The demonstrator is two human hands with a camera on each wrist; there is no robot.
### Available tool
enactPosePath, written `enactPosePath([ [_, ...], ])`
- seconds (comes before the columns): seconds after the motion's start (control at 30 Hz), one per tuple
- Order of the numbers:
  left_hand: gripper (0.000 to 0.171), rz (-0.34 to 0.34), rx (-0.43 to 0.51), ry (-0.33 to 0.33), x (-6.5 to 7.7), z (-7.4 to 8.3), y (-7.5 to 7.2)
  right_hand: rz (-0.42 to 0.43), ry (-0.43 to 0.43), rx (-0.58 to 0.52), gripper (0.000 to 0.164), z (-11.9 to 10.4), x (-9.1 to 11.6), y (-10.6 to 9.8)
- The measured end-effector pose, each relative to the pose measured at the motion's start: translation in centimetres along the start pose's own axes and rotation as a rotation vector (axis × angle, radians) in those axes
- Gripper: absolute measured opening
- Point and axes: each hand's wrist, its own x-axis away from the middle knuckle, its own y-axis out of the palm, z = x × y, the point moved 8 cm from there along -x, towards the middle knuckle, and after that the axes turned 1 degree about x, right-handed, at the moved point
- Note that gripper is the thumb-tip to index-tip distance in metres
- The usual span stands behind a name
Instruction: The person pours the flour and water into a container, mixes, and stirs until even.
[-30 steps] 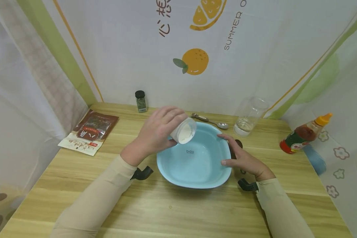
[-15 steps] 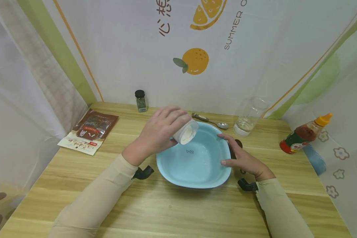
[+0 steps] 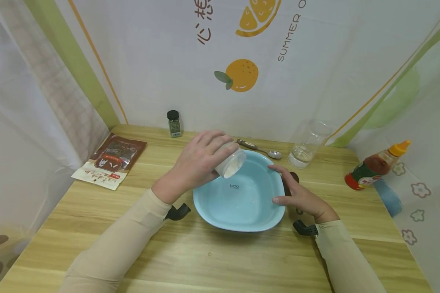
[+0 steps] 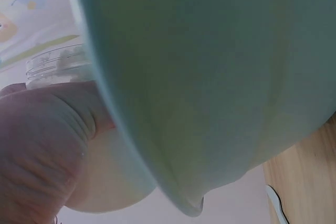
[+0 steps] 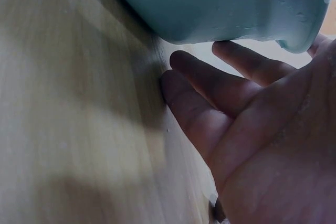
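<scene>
Pouring seems under way: the left hand (image 3: 202, 158) wraps a tilted jar (image 3: 232, 166); the right hand (image 3: 301, 198), half-spread, pinches the blue basin (image 3: 238, 217) between them. Next likely calls for steeper tipping.

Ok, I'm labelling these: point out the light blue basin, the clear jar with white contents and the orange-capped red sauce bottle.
Light blue basin (image 3: 243, 199), head view: inner floor.
Clear jar with white contents (image 3: 234, 165), head view: mouth end.
Orange-capped red sauce bottle (image 3: 368, 171), head view: label.
</scene>
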Motion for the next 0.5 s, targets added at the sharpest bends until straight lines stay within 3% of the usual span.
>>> enactPosePath([
  [0.5,0.087,-0.022,-0.014,0.023,-0.15,0.31,0.07,-0.006,-0.002,-0.004,0.098,-0.01,0.01,0.04],
])
